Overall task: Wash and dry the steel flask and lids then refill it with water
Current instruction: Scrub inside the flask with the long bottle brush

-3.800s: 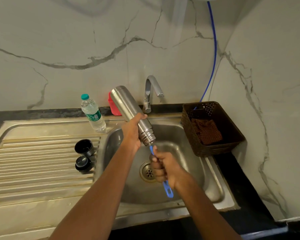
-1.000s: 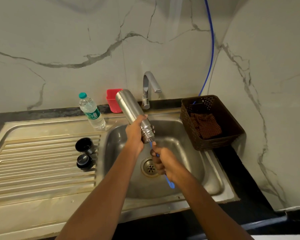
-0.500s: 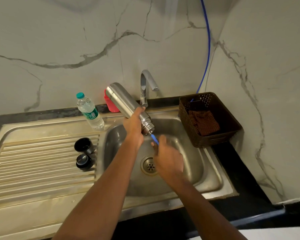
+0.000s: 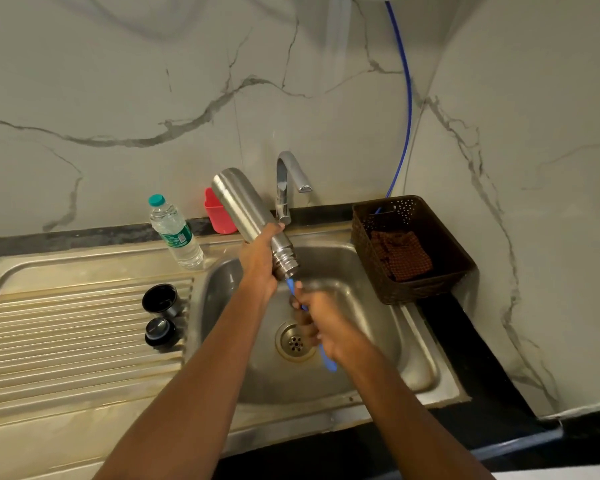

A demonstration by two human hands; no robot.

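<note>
Left hand point(image 4: 260, 268) curls round neck end of steel flask point(image 4: 246, 206); flask is tilted, mouth down toward right hand, base up and away. Right hand point(image 4: 321, 323), just below mouth, grips blue brush handle point(image 4: 328, 361); handle runs up into mouth. Both hands over sink basin point(image 4: 413, 358). Cup lid point(image 4: 160, 299) and stopper lid point(image 4: 158, 332) sit left of left hand on drainboard point(image 4: 66, 341). Tap point(image 4: 286, 181) stands just beyond flask.
</note>
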